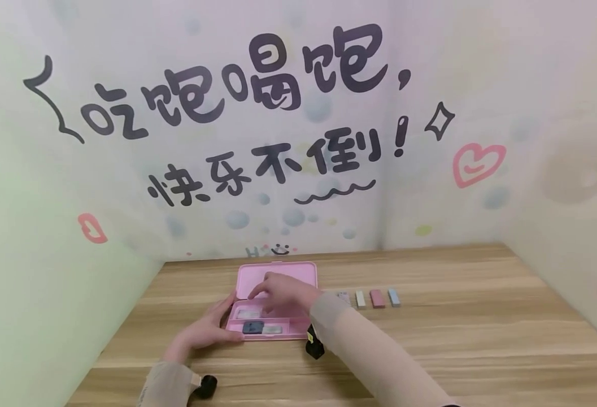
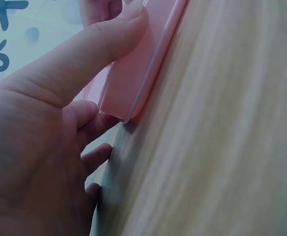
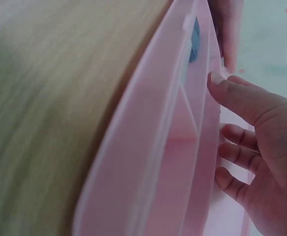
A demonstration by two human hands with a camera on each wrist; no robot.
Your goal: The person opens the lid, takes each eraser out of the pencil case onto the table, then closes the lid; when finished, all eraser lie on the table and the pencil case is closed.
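Evidently the left hand (image 1: 208,329) is clamped around the left end of an open pink case (image 1: 298,337), its thumb along the front wall and its fingers on the side. That grip probably serves to keep so light a box from sliding while the other hand works over it. The right hand (image 1: 289,290) hangs above the back compartment, thumb and fingers apart in the right wrist view, with nothing seen between them; its lowest fingertips are partly hidden in the head view, so contact with the contents cannot be told.

Beneath it, a whitish piece (image 1: 247,314) lies in the back compartment toward the left. In the front one, a dark block (image 1: 252,327) and a pale block (image 1: 273,330) sit end to end, left of a small divider that presumably stops them sliding rightward. The lid (image 1: 302,274) leans back behind, leaving both compartments reachable from above.

Right of the case, on the wooden table (image 1: 461,339), a patterned block (image 1: 345,297), a white block (image 1: 361,299), a reddish block (image 1: 377,298) and a blue block (image 1: 393,297) form a row, spaced apart, perhaps so each can be picked singly. Beyond stands a wall printed with large dark characters.
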